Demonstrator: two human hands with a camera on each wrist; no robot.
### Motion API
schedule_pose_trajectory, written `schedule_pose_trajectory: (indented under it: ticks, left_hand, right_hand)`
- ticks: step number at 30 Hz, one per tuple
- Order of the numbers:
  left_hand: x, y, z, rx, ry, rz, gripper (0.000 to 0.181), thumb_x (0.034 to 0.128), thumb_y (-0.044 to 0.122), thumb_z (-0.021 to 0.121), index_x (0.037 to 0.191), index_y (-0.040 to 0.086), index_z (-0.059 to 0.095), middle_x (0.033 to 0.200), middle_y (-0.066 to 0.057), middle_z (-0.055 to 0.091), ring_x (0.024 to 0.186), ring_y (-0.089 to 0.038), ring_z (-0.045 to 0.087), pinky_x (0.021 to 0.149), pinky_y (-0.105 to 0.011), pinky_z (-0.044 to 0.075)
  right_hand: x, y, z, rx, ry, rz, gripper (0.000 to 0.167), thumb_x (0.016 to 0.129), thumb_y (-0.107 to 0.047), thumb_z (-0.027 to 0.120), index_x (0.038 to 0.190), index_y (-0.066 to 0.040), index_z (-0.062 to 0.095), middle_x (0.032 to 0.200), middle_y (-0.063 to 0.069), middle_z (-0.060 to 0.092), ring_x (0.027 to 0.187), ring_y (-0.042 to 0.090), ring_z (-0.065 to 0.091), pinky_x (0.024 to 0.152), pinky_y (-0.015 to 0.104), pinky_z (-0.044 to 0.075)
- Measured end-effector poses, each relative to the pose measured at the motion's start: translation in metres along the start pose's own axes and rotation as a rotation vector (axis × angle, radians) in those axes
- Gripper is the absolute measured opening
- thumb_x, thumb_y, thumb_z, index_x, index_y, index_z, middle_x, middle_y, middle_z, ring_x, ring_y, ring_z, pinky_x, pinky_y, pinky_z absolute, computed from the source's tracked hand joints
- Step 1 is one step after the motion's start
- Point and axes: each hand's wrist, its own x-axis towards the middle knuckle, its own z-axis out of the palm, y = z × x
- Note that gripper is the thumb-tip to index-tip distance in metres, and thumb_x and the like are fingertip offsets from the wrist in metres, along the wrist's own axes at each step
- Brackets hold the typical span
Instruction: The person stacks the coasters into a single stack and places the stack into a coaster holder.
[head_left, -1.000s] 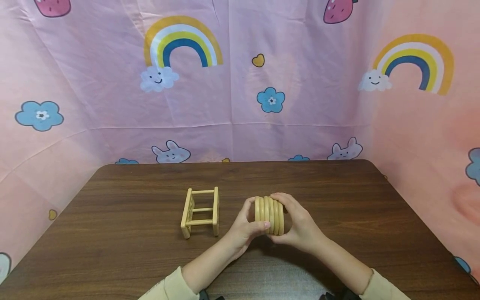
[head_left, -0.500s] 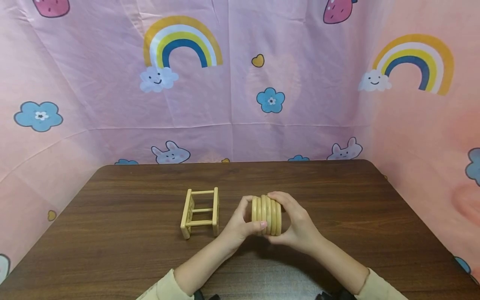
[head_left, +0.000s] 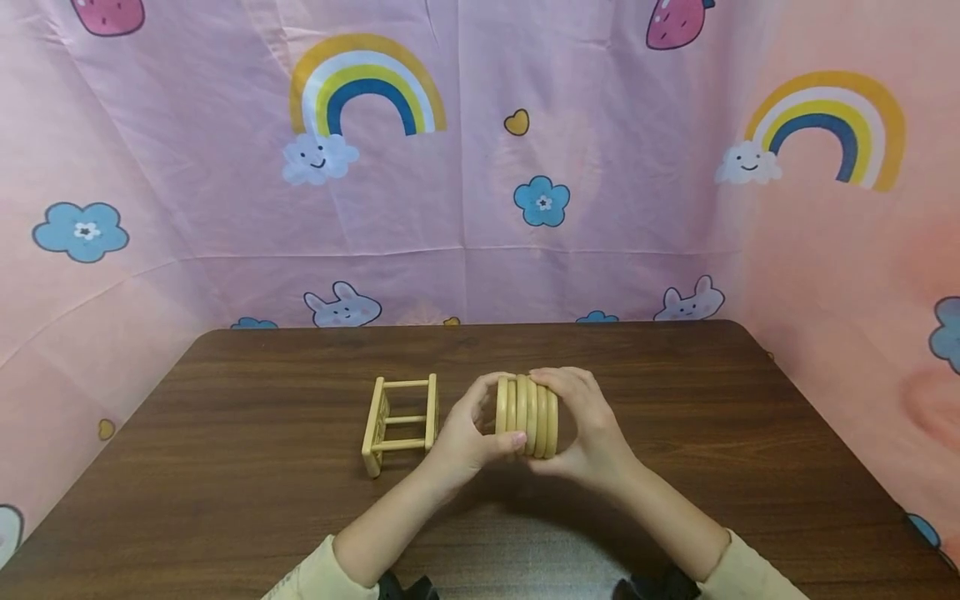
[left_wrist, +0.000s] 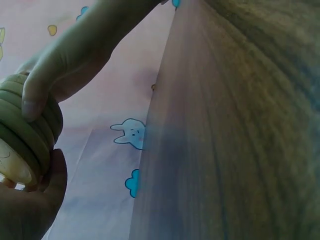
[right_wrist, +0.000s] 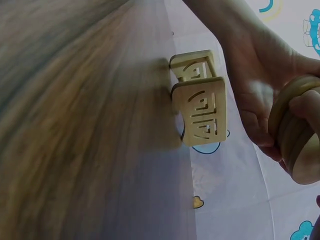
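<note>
Several round, pale wooden coasters (head_left: 534,412) stand on edge, pressed together in a row, held above the table between both hands. My left hand (head_left: 459,442) grips the row's left end, thumb across the near side. At the right end my right hand (head_left: 596,429) holds them with fingers over the top and thumb below. A line-drawn pattern shows on an end coaster (left_wrist: 12,165) in the left wrist view. Left of the hands, a small wooden rack (head_left: 397,445) stands on the table; cut-out slots mark its side panel (right_wrist: 202,112) in the right wrist view.
The dark wood-grain table (head_left: 262,400) has rounded far corners. Behind it and along both sides hangs a pink and purple cloth (head_left: 465,200) printed with rainbows, flowers and rabbits.
Both hands have moved a little left, then slightly up and away, carrying the coasters with them. Their grip looks the same, and the rack has stayed put.
</note>
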Motion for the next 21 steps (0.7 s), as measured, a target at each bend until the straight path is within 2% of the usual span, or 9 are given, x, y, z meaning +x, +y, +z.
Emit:
schedule_pose_trajectory:
  ticks: [7,11,16,21]
  left_hand:
    - [0.002,0.008,-0.012,0.035,0.011,0.052,0.072,0.0735,0.002,0.075,0.139,0.006,0.045,0.125,-0.014,0.056,0.108,-0.026,0.055,0.087,-0.037,0.049]
    - [0.000,0.011,-0.021,0.053,0.000,0.082,0.076,0.0755,0.007,0.078,0.142,0.011,0.042,0.129,-0.015,0.053,0.114,-0.027,0.053,0.091,-0.039,0.047]
    - [-0.003,0.014,-0.028,0.071,-0.020,0.129,0.075,0.0787,0.025,0.080,0.142,0.017,0.041,0.129,-0.019,0.051,0.112,-0.032,0.054,0.085,-0.045,0.050]
    - [-0.007,0.014,-0.033,0.048,-0.022,0.130,0.072,0.0792,0.029,0.080,0.137,0.011,0.042,0.126,-0.019,0.052,0.106,-0.030,0.056,0.078,-0.041,0.052]
  right_hand:
    - [0.008,-0.004,0.006,0.052,-0.018,0.048,0.089,0.049,-0.012,0.091,0.128,-0.002,0.051,0.125,0.012,0.055,0.115,0.027,0.051,0.100,0.033,0.040]
    - [0.013,-0.006,0.012,0.067,-0.015,0.054,0.090,0.049,-0.012,0.092,0.129,-0.002,0.051,0.125,0.011,0.055,0.115,0.026,0.052,0.099,0.033,0.040]
    - [0.017,-0.008,0.018,0.091,-0.021,0.069,0.089,0.051,-0.011,0.092,0.129,-0.003,0.051,0.126,0.010,0.055,0.116,0.026,0.051,0.099,0.035,0.041]
    - [0.019,-0.010,0.024,0.093,-0.025,0.078,0.089,0.051,-0.012,0.092,0.130,-0.004,0.050,0.126,0.010,0.054,0.116,0.026,0.051,0.098,0.037,0.042]
